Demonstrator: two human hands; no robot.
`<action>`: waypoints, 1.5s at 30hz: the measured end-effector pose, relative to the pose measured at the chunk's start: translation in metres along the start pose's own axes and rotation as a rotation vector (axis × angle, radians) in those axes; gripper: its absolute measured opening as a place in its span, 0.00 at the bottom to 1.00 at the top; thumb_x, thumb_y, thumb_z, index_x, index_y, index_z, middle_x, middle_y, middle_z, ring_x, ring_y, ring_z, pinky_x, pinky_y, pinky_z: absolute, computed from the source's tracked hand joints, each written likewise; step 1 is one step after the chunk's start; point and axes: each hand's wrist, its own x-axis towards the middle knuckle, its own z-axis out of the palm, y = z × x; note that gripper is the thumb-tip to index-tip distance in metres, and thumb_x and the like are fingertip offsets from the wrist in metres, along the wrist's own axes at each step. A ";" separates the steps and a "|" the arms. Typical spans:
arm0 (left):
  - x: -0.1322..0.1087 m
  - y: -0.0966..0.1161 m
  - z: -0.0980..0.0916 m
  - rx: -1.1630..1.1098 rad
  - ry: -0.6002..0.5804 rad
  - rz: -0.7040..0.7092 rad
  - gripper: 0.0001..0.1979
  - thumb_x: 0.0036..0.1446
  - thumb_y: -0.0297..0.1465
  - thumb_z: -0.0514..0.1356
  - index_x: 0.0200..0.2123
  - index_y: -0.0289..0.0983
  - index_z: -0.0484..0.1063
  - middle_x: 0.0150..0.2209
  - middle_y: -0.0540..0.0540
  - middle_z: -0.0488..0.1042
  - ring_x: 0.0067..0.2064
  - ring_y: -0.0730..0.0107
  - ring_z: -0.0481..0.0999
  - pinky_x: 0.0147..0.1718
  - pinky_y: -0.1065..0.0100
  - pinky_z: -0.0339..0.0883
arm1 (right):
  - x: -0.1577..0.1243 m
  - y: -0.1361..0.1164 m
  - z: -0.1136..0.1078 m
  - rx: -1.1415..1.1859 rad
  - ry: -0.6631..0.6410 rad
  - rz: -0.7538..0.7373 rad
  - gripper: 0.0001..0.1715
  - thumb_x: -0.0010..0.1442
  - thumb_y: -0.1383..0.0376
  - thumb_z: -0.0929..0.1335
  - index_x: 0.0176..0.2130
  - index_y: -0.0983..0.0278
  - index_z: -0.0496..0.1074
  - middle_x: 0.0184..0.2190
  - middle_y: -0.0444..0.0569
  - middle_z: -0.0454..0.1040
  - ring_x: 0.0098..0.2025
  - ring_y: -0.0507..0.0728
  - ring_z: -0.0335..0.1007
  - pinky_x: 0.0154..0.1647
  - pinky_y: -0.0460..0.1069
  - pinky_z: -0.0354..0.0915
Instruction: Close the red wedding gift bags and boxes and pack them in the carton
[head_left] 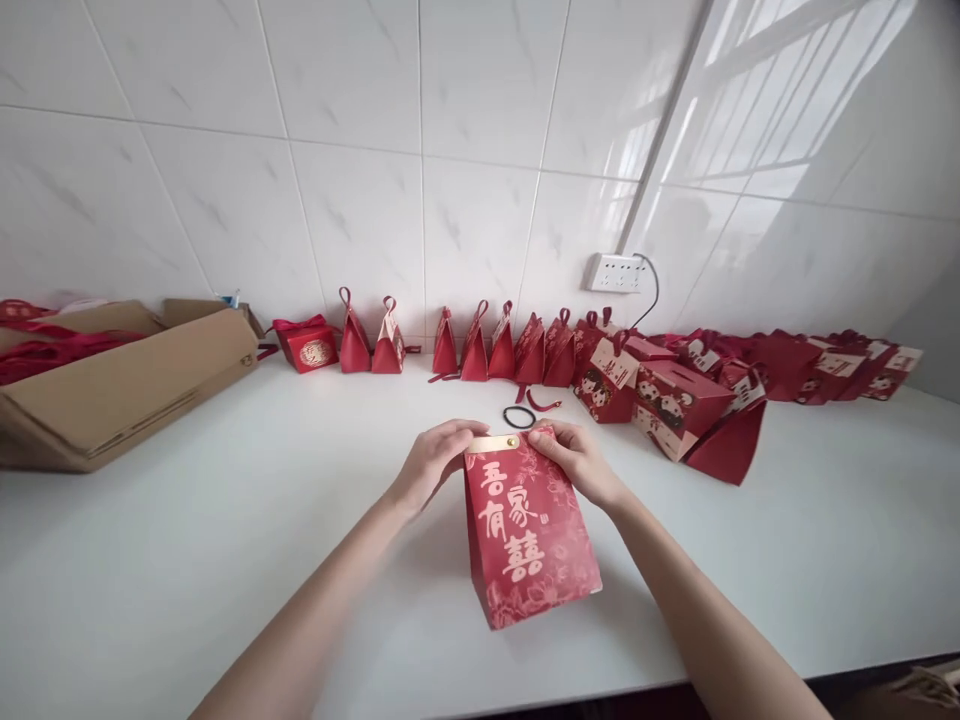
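A red paper gift bag with gold Chinese characters and a gold top strip stands on the white table, right in front of me. My left hand grips its top left corner with curled fingers. Its top right corner is pinched by my right hand. Just behind the bag lie a black hair tie and a short red ribbon.
Several small red triangular gift pouches line the tiled wall. Red boxes with cartoon figures crowd the back right. An open cardboard box with red ribbons lies at the left. A wall socket with a cable sits above.
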 end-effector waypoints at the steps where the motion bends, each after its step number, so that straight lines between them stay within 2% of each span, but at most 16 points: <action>1: -0.001 0.004 -0.002 0.001 -0.014 -0.029 0.20 0.47 0.44 0.63 0.36 0.33 0.73 0.31 0.45 0.74 0.32 0.68 0.72 0.32 0.69 0.65 | -0.001 0.000 0.002 -0.001 -0.031 0.013 0.26 0.49 0.45 0.69 0.24 0.64 0.61 0.21 0.41 0.64 0.23 0.49 0.58 0.24 0.45 0.53; 6: -0.002 0.009 -0.009 0.075 0.001 0.005 0.15 0.45 0.41 0.66 0.28 0.34 0.74 0.26 0.48 0.71 0.26 0.75 0.68 0.25 0.73 0.61 | -0.007 -0.003 0.005 0.033 -0.138 0.056 0.26 0.51 0.45 0.68 0.24 0.64 0.60 0.21 0.40 0.61 0.22 0.47 0.56 0.23 0.44 0.51; 12: -0.002 0.008 -0.006 0.025 -0.062 -0.052 0.17 0.41 0.39 0.69 0.31 0.35 0.72 0.20 0.54 0.66 0.17 0.81 0.64 0.16 0.75 0.56 | -0.011 -0.003 0.007 0.130 -0.423 0.078 0.23 0.56 0.51 0.67 0.23 0.65 0.59 0.19 0.38 0.57 0.19 0.45 0.51 0.21 0.44 0.48; 14: -0.002 0.006 -0.001 -0.022 -0.028 -0.061 0.18 0.39 0.39 0.70 0.31 0.34 0.72 0.20 0.54 0.67 0.17 0.82 0.63 0.15 0.75 0.55 | -0.011 -0.001 0.008 0.135 -0.487 0.063 0.22 0.57 0.52 0.66 0.23 0.65 0.60 0.19 0.38 0.57 0.19 0.45 0.51 0.21 0.44 0.48; 18: 0.001 -0.004 0.008 -0.114 0.102 -0.080 0.18 0.37 0.38 0.71 0.28 0.34 0.71 0.23 0.52 0.69 0.19 0.82 0.64 0.17 0.76 0.57 | -0.010 0.003 0.011 0.166 -0.506 0.079 0.21 0.58 0.54 0.67 0.23 0.65 0.60 0.18 0.37 0.57 0.19 0.45 0.51 0.21 0.43 0.49; 21: 0.003 -0.012 0.009 -0.265 0.180 -0.120 0.16 0.42 0.40 0.68 0.29 0.34 0.73 0.25 0.51 0.71 0.23 0.80 0.67 0.22 0.76 0.62 | -0.009 0.005 0.012 0.227 -0.462 0.090 0.21 0.56 0.54 0.68 0.23 0.66 0.62 0.18 0.38 0.60 0.18 0.45 0.54 0.20 0.43 0.51; 23: 0.002 -0.014 0.007 -0.377 0.098 -0.155 0.14 0.46 0.39 0.66 0.32 0.36 0.74 0.29 0.49 0.73 0.27 0.76 0.71 0.28 0.74 0.66 | -0.009 0.006 0.013 0.287 -0.392 0.088 0.21 0.54 0.53 0.70 0.23 0.66 0.65 0.18 0.39 0.63 0.18 0.45 0.57 0.20 0.42 0.53; 25: -0.001 -0.014 0.005 -0.403 -0.121 -0.185 0.14 0.48 0.36 0.65 0.38 0.38 0.75 0.35 0.46 0.76 0.33 0.70 0.74 0.34 0.70 0.68 | -0.007 0.007 0.014 0.380 -0.339 0.096 0.21 0.50 0.52 0.72 0.24 0.67 0.67 0.20 0.41 0.67 0.20 0.46 0.61 0.21 0.42 0.57; 27: -0.004 -0.011 0.004 -0.343 -0.335 -0.187 0.18 0.49 0.34 0.64 0.46 0.41 0.73 0.43 0.44 0.75 0.40 0.65 0.75 0.40 0.66 0.67 | -0.005 0.011 0.015 0.485 -0.340 0.122 0.20 0.48 0.52 0.73 0.26 0.67 0.70 0.22 0.44 0.70 0.23 0.48 0.66 0.24 0.43 0.62; 29: -0.008 -0.008 0.005 -0.268 -0.398 -0.139 0.18 0.51 0.34 0.63 0.48 0.43 0.73 0.50 0.43 0.72 0.47 0.61 0.72 0.45 0.64 0.65 | -0.002 0.017 0.018 0.564 -0.376 0.157 0.20 0.47 0.53 0.74 0.28 0.67 0.72 0.24 0.45 0.72 0.24 0.49 0.69 0.26 0.43 0.64; 33: -0.010 -0.007 0.008 -0.173 -0.318 -0.043 0.10 0.49 0.34 0.65 0.38 0.42 0.78 0.59 0.44 0.63 0.58 0.54 0.63 0.50 0.61 0.61 | -0.002 0.027 0.032 0.601 -0.429 0.215 0.20 0.47 0.53 0.74 0.27 0.68 0.72 0.22 0.44 0.71 0.23 0.49 0.68 0.26 0.44 0.64; 35: -0.009 -0.010 0.007 -0.162 -0.301 -0.070 0.11 0.47 0.35 0.66 0.36 0.40 0.79 0.55 0.41 0.67 0.53 0.54 0.68 0.47 0.60 0.64 | -0.005 0.026 0.039 0.589 -0.435 0.223 0.22 0.48 0.51 0.73 0.27 0.68 0.72 0.22 0.45 0.71 0.23 0.49 0.68 0.27 0.44 0.65; 37: -0.006 -0.011 0.006 -0.154 -0.261 -0.106 0.14 0.45 0.39 0.67 0.35 0.37 0.78 0.43 0.40 0.75 0.40 0.61 0.74 0.38 0.63 0.66 | -0.008 0.021 0.040 0.544 -0.421 0.230 0.23 0.47 0.50 0.73 0.27 0.68 0.72 0.22 0.45 0.71 0.24 0.50 0.67 0.28 0.45 0.65; 39: -0.003 -0.011 0.003 -0.166 -0.149 -0.096 0.16 0.44 0.41 0.68 0.33 0.36 0.77 0.31 0.45 0.76 0.29 0.69 0.72 0.31 0.67 0.65 | -0.011 0.015 0.035 0.461 -0.378 0.252 0.21 0.46 0.51 0.73 0.28 0.67 0.72 0.21 0.43 0.71 0.23 0.49 0.65 0.27 0.45 0.64; 42: 0.001 -0.004 -0.002 -0.190 0.095 -0.038 0.15 0.40 0.39 0.69 0.28 0.36 0.75 0.26 0.49 0.74 0.28 0.73 0.71 0.29 0.71 0.64 | -0.010 0.009 0.020 0.374 -0.300 0.291 0.20 0.47 0.51 0.73 0.26 0.65 0.72 0.21 0.42 0.71 0.22 0.49 0.64 0.25 0.45 0.63; 45: 0.001 0.004 -0.006 -0.069 0.256 -0.047 0.15 0.37 0.39 0.70 0.25 0.35 0.74 0.25 0.49 0.74 0.27 0.72 0.71 0.28 0.71 0.63 | -0.005 0.007 0.007 0.396 -0.342 0.246 0.34 0.50 0.39 0.64 0.32 0.66 0.74 0.30 0.50 0.75 0.31 0.54 0.71 0.34 0.49 0.67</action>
